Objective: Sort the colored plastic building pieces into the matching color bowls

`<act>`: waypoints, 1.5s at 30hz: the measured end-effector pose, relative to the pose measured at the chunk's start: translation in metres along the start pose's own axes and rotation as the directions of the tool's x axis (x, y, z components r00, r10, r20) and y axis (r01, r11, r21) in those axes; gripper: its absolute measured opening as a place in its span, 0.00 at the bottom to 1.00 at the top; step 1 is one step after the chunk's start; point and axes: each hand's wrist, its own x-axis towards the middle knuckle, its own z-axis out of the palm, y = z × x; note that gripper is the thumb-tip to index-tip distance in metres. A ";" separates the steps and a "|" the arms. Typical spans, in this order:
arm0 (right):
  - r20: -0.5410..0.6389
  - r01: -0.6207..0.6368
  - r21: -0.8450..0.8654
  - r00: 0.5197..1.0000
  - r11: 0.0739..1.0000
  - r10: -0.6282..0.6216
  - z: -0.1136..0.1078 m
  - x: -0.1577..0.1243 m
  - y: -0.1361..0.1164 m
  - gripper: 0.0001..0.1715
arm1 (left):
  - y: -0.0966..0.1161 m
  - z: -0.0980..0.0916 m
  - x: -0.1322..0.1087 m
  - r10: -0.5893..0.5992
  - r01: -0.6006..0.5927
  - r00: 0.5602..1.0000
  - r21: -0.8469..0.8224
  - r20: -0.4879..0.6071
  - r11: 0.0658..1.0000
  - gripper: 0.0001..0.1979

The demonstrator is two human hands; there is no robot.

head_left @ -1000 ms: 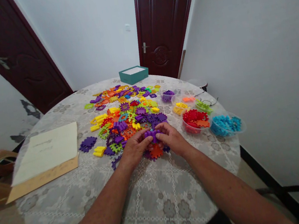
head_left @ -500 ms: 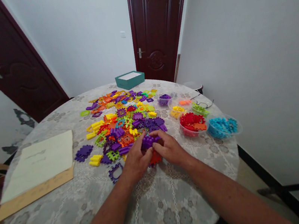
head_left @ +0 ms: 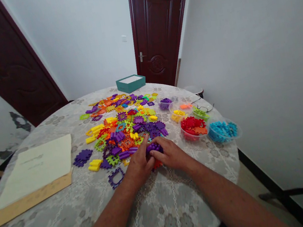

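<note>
My left hand and my right hand meet at the near edge of a pile of toy pieces. Both are closed on a small purple toy block piece held between the fingertips. An orange piece lies on the cloth just under the hands. The pile holds purple, orange, yellow, green and red interlocking plastic pieces, spread across the middle of the round table.
Several clear tubs stand at the right: red pieces, blue pieces, green, yellow, purple. A teal box sits at the far edge. Paper sheets lie at the left. Eyeglasses rest beyond the tubs.
The camera view has tilted up, so the table sits lower in frame. Both hands stay together on the purple piece, drawn slightly nearer to me.
</note>
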 end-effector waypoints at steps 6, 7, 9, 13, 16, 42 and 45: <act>0.002 -0.020 0.051 1.000 0.999 0.020 0.000 0.001 0.002 0.10 | -0.001 -0.005 0.004 -0.040 0.040 0.999 -0.022 -0.005 0.999 0.32; 0.002 -0.030 0.062 1.000 0.998 0.030 -0.001 0.001 0.002 0.10 | -0.001 -0.006 0.004 -0.046 0.046 0.999 -0.036 -0.009 0.998 0.31; 0.006 -0.051 0.082 0.999 0.995 0.050 -0.002 0.001 0.001 0.10 | -0.001 -0.007 0.005 -0.057 0.055 0.998 -0.081 -0.025 0.995 0.28; -0.009 -0.054 0.083 0.998 0.995 0.055 -0.004 0.001 -0.002 0.11 | -0.001 -0.009 0.007 -0.065 0.058 0.997 -0.154 -0.041 0.986 0.21; -0.017 -0.064 0.086 0.998 0.994 0.066 -0.003 0.001 -0.003 0.12 | -0.002 -0.009 0.007 -0.042 0.036 0.998 -0.150 -0.040 0.988 0.21; -0.050 -0.044 0.070 0.998 0.997 0.048 -0.002 0.002 -0.001 0.09 | -0.004 -0.006 0.003 0.043 -0.043 0.999 0.052 0.008 0.998 0.32; -0.066 -0.003 0.069 0.998 0.998 0.007 -0.002 0.002 -0.002 0.11 | -0.004 -0.006 0.003 0.045 -0.045 0.999 0.023 0.000 0.999 0.32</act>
